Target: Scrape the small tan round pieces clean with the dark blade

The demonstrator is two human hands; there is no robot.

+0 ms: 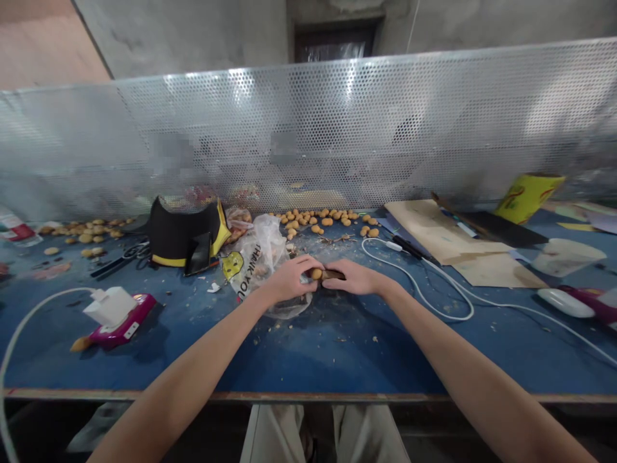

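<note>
At the middle of the blue table, my left hand (294,276) is closed around a small tan, rounded piece (316,274) that looks like a nut or fruit in its shell. My right hand (355,276) pinches a flat, dark brown piece (335,274), whose kind I cannot make out. Its end lies close to the tan piece; whether the two touch is unclear. Beneath and behind my left hand spreads a crumpled clear plastic bag (265,247) printed with "THANK YOU". A loose pile of similar tan pieces (328,222) lies beyond my hands.
A perforated metal screen (337,128) borders the table's back. Left are a black-and-yellow holder (180,235), scissors (125,257) and a purple power strip (123,321) with a white plug. To the right lie a white cable (434,312), cardboard (434,225) and a yellow container (527,199).
</note>
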